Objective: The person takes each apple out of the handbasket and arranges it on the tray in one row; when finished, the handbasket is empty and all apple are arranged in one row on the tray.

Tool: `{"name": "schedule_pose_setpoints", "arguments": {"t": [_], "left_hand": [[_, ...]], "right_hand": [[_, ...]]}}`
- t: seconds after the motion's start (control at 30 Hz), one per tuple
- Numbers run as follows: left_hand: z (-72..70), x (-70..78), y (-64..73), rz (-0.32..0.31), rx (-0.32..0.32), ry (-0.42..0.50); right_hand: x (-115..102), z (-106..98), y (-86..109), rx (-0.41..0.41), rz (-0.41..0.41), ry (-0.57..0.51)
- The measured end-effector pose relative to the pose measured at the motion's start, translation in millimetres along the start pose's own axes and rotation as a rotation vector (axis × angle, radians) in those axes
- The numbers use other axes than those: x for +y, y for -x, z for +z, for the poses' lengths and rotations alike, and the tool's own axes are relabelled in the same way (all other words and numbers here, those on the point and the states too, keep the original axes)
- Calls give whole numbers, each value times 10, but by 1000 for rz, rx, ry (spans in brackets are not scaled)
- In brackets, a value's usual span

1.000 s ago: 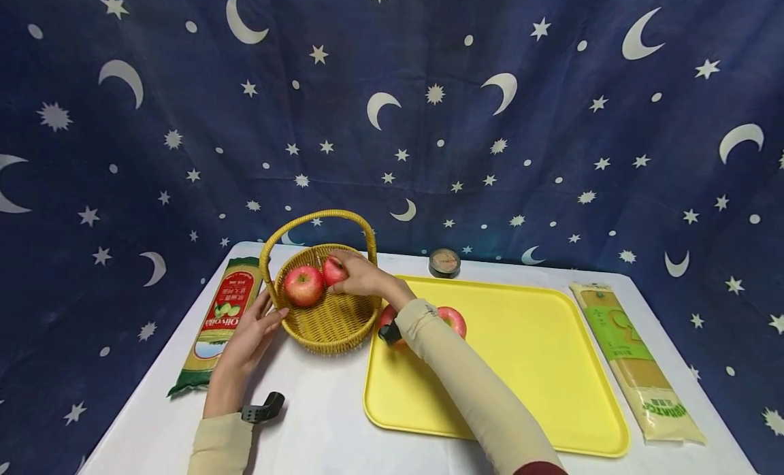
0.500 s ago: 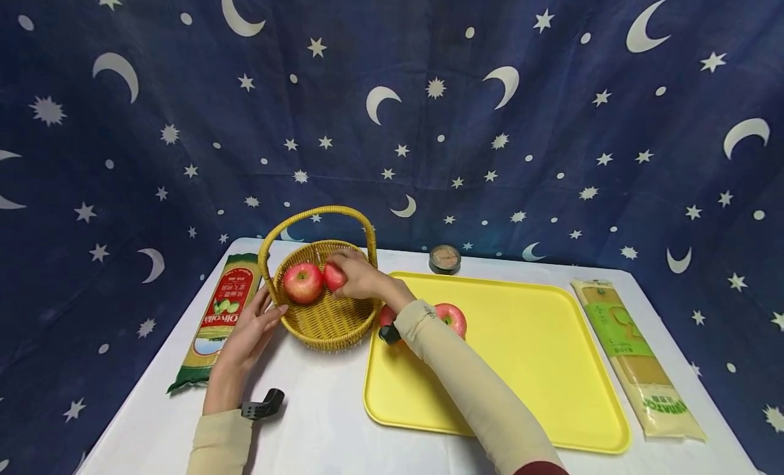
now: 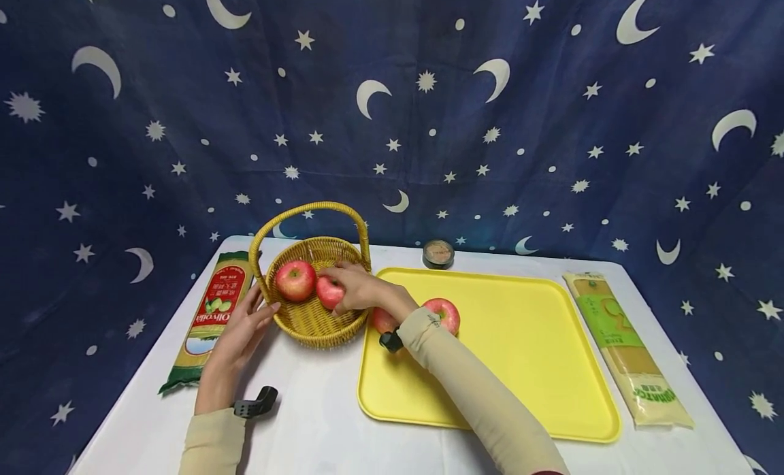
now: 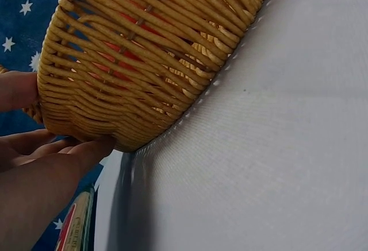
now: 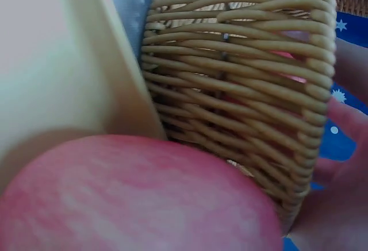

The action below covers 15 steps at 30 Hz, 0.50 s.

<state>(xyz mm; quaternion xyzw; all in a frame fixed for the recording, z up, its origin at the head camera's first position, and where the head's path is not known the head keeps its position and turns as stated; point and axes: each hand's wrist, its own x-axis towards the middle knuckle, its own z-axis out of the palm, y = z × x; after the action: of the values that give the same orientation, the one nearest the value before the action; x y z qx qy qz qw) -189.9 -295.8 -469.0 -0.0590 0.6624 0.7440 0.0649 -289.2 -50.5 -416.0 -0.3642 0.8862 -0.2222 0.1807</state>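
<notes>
A yellow wicker basket [image 3: 318, 332] with an arched handle stands at the back left of the table. My left hand [image 3: 240, 332] grips its left side, thumb at the rim and fingers against the outer weave, as the left wrist view shows. Inside the basket, a red apple [image 3: 295, 280] lies at the left. My right hand [image 3: 360, 289] reaches over the right rim and holds a second apple [image 3: 329, 293] low in the basket beside the first. Two more apples lie on the yellow tray [image 3: 508, 366]: one [image 3: 442, 314] beyond my right wrist, the other [image 3: 384, 321] partly hidden under it.
A green and red pasta packet [image 3: 211, 318] lies left of the basket. Another noodle packet [image 3: 627, 349] lies along the tray's right side. Behind the tray sits a small round dark container [image 3: 438, 254]. A starry blue curtain [image 3: 392, 121] hangs close behind the table.
My right hand has lowered its apple deeper into the basket and toward the front, beside the other apple. My left hand keeps its grip. The head view has shifted slightly.
</notes>
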Motion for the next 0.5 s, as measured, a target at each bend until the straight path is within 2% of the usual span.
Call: {"name": "schedule_pose_setpoints", "arguments": {"t": [0.23, 0.5], "left_hand": [[8, 4, 7, 0, -8, -6], [2, -7, -4, -3, -12, -5]], "right_hand": [[9, 12, 61, 21, -57, -14], [-5, 73, 142, 122, -83, -36]]}}
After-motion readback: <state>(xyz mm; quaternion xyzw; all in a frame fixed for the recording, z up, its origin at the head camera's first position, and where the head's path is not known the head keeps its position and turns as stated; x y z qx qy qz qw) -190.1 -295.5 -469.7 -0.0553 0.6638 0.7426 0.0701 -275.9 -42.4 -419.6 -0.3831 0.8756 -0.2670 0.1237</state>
